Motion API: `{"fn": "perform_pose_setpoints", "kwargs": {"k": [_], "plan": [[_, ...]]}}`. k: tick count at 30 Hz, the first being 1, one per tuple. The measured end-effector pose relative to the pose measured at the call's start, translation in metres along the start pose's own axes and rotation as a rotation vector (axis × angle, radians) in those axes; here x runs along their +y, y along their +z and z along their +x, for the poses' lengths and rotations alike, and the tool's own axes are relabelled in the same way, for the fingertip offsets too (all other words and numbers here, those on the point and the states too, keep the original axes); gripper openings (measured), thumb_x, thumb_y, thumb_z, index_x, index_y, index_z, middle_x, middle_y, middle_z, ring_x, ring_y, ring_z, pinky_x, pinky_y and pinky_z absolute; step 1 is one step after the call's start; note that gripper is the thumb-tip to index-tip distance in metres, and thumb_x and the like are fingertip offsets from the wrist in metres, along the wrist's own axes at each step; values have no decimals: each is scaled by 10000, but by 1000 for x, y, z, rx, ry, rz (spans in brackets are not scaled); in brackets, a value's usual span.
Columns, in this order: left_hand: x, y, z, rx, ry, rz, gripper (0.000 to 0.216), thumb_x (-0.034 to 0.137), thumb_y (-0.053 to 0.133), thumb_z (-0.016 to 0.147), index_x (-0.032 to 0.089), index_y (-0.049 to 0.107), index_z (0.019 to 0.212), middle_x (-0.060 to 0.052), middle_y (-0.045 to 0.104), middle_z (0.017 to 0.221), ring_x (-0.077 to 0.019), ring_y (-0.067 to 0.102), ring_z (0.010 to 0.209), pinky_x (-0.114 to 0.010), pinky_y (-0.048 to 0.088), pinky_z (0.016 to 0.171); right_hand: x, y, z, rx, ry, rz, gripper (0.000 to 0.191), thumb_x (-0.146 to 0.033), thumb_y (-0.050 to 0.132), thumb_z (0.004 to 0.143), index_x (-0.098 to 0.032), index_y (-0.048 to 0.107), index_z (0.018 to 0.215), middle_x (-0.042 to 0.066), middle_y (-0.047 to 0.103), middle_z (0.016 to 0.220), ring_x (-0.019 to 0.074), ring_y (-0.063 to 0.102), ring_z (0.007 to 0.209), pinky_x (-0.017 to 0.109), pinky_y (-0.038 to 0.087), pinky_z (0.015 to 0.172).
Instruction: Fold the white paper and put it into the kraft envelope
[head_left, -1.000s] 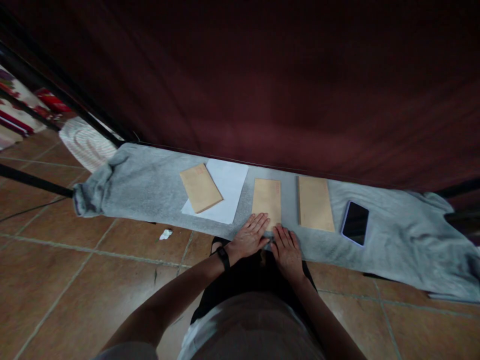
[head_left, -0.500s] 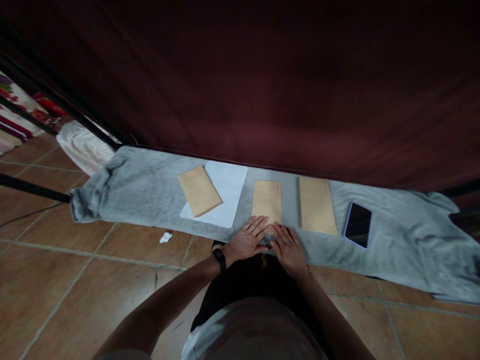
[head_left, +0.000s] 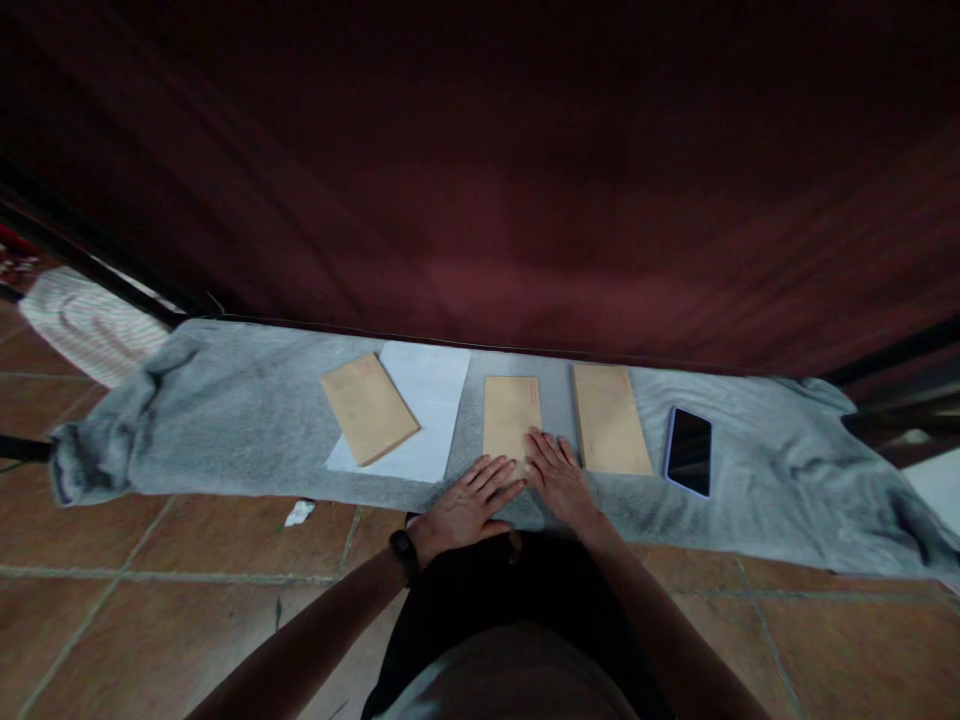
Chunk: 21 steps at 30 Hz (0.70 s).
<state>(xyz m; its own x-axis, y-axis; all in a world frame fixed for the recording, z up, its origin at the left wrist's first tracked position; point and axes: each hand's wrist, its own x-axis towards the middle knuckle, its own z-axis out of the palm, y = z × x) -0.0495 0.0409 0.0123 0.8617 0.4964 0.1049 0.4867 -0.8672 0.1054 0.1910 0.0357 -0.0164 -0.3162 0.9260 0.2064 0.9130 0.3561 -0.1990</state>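
1. Dark red cloth point(head_left: 480, 230) hangs across my feed, beyond the left hand point(head_left: 466, 503) and the right hand point(head_left: 559, 488).
2. Under both hands I see the near edge of a grey-covered bench point(head_left: 240, 420); tiled floor point(head_left: 232, 540) shows lower down, to their left and right.
3. Both hands lie palm down with fingers stretched out, grasping nothing; a black wristband point(head_left: 405, 557) circles the left wrist.
4. Just ahead of them a brown envelope point(head_left: 510, 412) lies flat, red print near its far right corner, and the right fingers overlap its near right part.
5. From this height I can't be sure how firmly the left fingertips touch its near edge.
6. Ahead and left of the hands, a slanted brown packet point(head_left: 369, 408) partly covers a white sheet point(head_left: 435, 400).
7. Ahead and right, I have a second packet point(head_left: 611, 420), then a dark-screened phone point(head_left: 688, 452) farther right.
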Motion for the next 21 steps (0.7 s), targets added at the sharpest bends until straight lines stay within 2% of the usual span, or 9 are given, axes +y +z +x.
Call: {"fn": "perform_pose_setpoints", "kwargs": {"k": [7, 13, 18, 21], "plan": [[-2, 2, 1, 17, -7, -2, 697, 633, 461, 979, 254, 365, 1556, -107, 318, 1649, -273, 257, 1535, -463, 185, 1257, 14, 14, 53, 0, 124, -12, 560, -339, 333, 1058, -139, 320, 1581, 111, 348, 1625, 234, 320, 1508, 477, 190, 1249], [-3, 2, 1, 39, -18, -36, 638, 605, 451, 996, 271, 397, 1536, -86, 363, 1630, -260, 275, 1530, -461, 220, 1253, 25, 15, 87, -15, 180, -52, 556, -337, 310, 1060, -107, 349, 1565, 122, 324, 1631, 243, 326, 1505, 466, 170, 1250], [-3, 1, 0, 64, -26, -55, 618, 589, 469, 996, 268, 421, 1522, -80, 373, 1626, -265, 289, 1524, -474, 248, 1248, 18, 16, 81, 9, 161, -60, 571, -368, 324, 1062, -109, 332, 1571, 138, 337, 1624, 251, 323, 1506, 487, 175, 1246], [-2, 2, 0, 76, -23, -63, 624, 586, 484, 990, 254, 432, 1515, -94, 396, 1611, -270, 312, 1514, -476, 273, 1239, 6, 12, 62, -27, 12, -46, 558, -362, 345, 1062, -143, 329, 1575, 118, 349, 1627, 247, 320, 1506, 506, 173, 1248]]}}
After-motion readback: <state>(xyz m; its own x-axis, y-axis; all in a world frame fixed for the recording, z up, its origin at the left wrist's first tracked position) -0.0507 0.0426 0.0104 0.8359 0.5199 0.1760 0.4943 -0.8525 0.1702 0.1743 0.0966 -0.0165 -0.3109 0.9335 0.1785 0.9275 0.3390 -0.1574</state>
